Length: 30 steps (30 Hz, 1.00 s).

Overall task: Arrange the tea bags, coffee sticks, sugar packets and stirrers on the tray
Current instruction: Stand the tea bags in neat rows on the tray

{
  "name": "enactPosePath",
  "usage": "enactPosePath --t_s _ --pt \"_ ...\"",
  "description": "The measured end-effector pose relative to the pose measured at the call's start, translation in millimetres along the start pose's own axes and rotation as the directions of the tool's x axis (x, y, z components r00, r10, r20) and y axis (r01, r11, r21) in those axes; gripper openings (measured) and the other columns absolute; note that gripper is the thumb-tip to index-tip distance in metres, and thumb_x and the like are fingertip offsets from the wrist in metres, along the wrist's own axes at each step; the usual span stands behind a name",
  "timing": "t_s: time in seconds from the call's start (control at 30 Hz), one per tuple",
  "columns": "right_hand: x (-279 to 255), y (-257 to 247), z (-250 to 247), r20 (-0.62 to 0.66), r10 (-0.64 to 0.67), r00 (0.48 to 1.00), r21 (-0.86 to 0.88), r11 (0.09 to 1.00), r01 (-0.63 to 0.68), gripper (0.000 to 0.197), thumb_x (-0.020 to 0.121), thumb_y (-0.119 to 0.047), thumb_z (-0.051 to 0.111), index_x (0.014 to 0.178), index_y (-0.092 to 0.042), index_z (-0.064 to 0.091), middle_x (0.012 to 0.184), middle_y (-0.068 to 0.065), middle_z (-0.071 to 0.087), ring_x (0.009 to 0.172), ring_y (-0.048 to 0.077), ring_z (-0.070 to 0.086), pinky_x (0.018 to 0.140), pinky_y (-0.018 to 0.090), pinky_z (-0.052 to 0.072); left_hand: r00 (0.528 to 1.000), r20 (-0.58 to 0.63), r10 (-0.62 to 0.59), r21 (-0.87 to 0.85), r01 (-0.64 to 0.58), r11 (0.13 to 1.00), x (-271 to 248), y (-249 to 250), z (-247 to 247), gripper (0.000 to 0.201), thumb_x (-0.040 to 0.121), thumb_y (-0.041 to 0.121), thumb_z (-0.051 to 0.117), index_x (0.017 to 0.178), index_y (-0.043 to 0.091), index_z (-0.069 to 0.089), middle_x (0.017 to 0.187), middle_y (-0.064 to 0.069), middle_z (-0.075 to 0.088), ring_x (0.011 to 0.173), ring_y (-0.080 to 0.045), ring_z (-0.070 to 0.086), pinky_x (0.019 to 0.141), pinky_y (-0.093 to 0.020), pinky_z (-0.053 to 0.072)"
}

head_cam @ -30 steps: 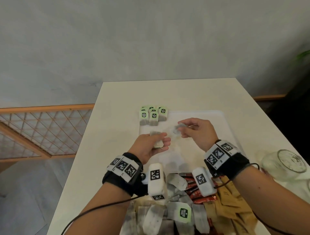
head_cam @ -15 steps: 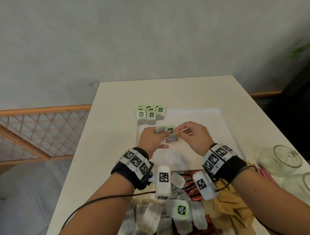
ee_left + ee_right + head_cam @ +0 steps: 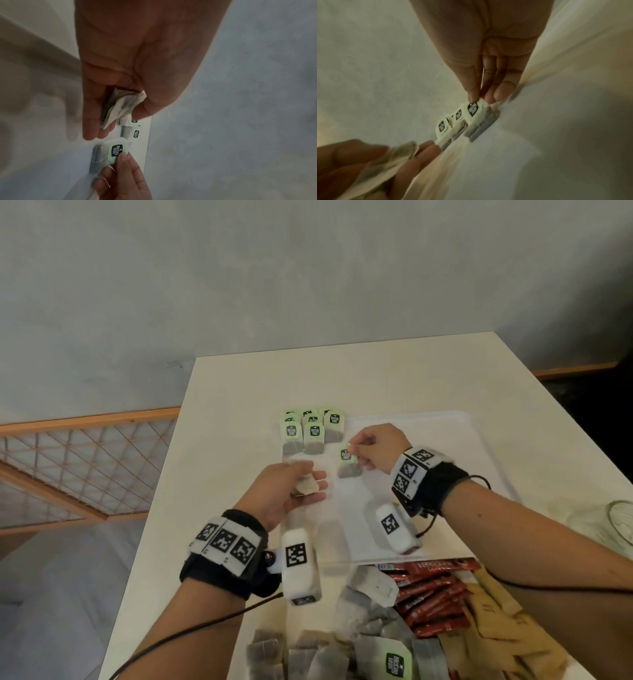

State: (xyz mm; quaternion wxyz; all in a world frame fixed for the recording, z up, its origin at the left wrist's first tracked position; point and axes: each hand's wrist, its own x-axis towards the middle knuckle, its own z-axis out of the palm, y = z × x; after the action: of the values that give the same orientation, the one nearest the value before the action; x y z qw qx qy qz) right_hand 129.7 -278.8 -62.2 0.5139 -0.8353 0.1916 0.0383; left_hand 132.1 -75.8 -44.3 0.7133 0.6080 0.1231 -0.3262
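Fingers (image 3: 471, 94) of your right hand (image 3: 376, 448) pinch the green tag of a tea bag (image 3: 348, 465) low over the tray (image 3: 445, 474), its length running back toward you, the placed row (image 3: 311, 429) just beyond-left, while your left hand (image 3: 287, 491) grips spare bags (image 3: 305, 486).

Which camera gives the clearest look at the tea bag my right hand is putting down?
Left wrist: the tea bag fills the foreground, label readable, right hand pinching its tag. Right wrist shows it blurred. Head view shows it small on the tray.
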Motion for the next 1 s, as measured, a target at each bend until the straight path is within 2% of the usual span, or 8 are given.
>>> enactPosePath --t_s 0.07,0.13,0.3,0.47,0.57,0.8,0.9,1.0 --pt "13.3 -3.8 4.2 -0.066 0.005 0.998 0.056 0.998 -0.001 0.004 0.085 -0.009 0.072 0.084 -0.011 0.069 0.068 0.005 0.067 0.056 0.015 0.06 0.06 0.026 0.058 1.0 -0.005 0.001 -0.09 -0.001 0.996 4.8 2.5 -8.8 0.017 0.098 0.003 0.051 0.111 -0.006 0.058 0.109 -0.025 0.067 0.093 -0.032 0.068 0.074 -0.038 0.061" --pt "23.8 -7.2 8.7 -0.112 -0.005 0.994 0.095 0.995 0.016 0.004 0.084 -0.007 0.072 0.086 -0.008 0.069 0.075 0.009 0.068 0.057 0.016 0.062 0.056 0.021 0.057 1.0 -0.001 0.03 -0.143 -0.029 0.989 9.3 3.5 -15.9 0.021 0.099 -0.002 0.045 0.116 -0.007 0.055 0.112 -0.027 0.064 0.094 -0.034 0.068 0.077 -0.038 0.06" --pt "38.1 -15.0 15.0 -0.149 -0.051 0.987 0.08 0.995 0.064 0.009 0.085 -0.009 0.072 0.093 -0.005 0.07 0.08 0.013 0.072 0.061 0.018 0.067 0.058 0.022 0.059 0.998 -0.02 0.054 -0.149 -0.057 0.987 18.8 -1.9 -12.6 0.021 0.101 -0.002 0.041 0.113 -0.008 0.057 0.115 -0.025 0.063 0.098 -0.032 0.067 0.081 -0.036 0.059" --pt "42.7 -16.8 14.9 -0.162 -0.06 0.985 0.074 0.995 0.072 0.009 0.085 -0.01 0.072 0.092 -0.005 0.07 0.077 0.012 0.072 0.062 0.019 0.068 0.059 0.024 0.059 0.996 -0.036 0.084 -0.128 -0.088 0.988 32.8 -1.4 4.1 0.026 0.1 -0.004 0.039 0.114 -0.011 0.06 0.128 -0.029 0.059 0.097 -0.029 0.067 0.081 -0.034 0.06" --pt "45.6 -15.9 16.7 -0.179 -0.043 0.983 0.102 0.993 0.063 0.007 0.084 -0.009 0.073 0.09 -0.007 0.069 0.075 0.01 0.07 0.059 0.018 0.066 0.06 0.025 0.06 0.993 -0.059 0.099 -0.147 -0.106 0.983 37.5 1.6 10.3 0.025 0.101 -0.004 0.038 0.101 -0.002 0.063 0.126 -0.027 0.061 0.096 -0.028 0.067 0.081 -0.033 0.06" --pt "50.0 -16.7 21.7 -0.202 -0.026 0.979 0.111 0.993 0.049 0.014 0.083 -0.013 0.074 0.094 -0.007 0.069 0.082 0.012 0.072 0.066 0.022 0.07 0.069 0.036 0.061 0.992 -0.051 0.115 -0.182 -0.122 0.976 33.9 0.5 7.8 0.023 0.102 0.0 0.042 0.105 0.0 0.065 0.11 -0.017 0.065 0.098 -0.025 0.067 0.081 -0.03 0.06" --pt "44.3 -17.5 17.3 -0.236 -0.08 0.969 0.058 0.994 0.096 0.018 0.08 -0.023 0.076 0.095 -0.016 0.067 0.084 0.0 0.068 0.081 0.021 0.068 0.08 0.042 0.057 0.992 -0.019 0.123 -0.184 -0.124 0.975 26.5 -1.4 2.9 0.018 0.1 0.001 0.049 0.105 -0.004 0.066 0.101 -0.017 0.072 0.095 -0.024 0.071 0.075 -0.026 0.061" --pt "20.3 -23.3 13.8 -0.197 -0.144 0.97 0.062 0.985 0.159 0.013 0.082 -0.025 0.073 0.093 -0.021 0.07 0.085 -0.002 0.065 0.08 0.018 0.064 0.08 0.041 0.057 0.991 -0.018 0.134 -0.158 -0.135 0.978 16.6 -2.4 3.5 0.014 0.096 0.002 0.058 0.105 -0.003 0.067 0.1 -0.017 0.073 0.088 -0.021 0.074 0.068 -0.022 0.06"
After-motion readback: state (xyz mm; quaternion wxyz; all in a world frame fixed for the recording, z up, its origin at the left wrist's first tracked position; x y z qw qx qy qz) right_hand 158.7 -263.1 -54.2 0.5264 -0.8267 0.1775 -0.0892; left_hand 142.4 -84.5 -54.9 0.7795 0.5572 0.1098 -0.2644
